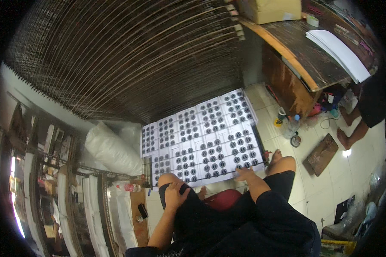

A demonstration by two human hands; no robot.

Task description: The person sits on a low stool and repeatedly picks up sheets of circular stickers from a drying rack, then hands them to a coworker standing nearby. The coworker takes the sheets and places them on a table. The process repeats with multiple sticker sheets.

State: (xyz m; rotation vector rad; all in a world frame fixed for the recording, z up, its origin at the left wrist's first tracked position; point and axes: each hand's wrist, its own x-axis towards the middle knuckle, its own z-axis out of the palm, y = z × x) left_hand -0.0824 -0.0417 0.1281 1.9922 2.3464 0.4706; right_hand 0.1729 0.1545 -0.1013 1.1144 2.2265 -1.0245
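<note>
White sheets (pixel 173 150) printed with rows of black round marks lie side by side in front of me, with dark thin bars crossing them. My right hand (pixel 244 174) is at their near edge, fingers stretched toward the sheets; whether the fingertips touch the paper or the bar there is too small to tell. On my left knee rests my left hand (pixel 176 195), its fingers spread over the dark shorts and holding nothing.
Many raised wire rack shelves (pixel 128 55) slant over the far side. A stuffed white plastic bag (pixel 109 147) sits left of the sheets. To the right are a wooden desk (pixel 287 47), a wooden board (pixel 321 155) on the tiles, a plastic bottle (pixel 293 123) and another person's legs (pixel 351 132).
</note>
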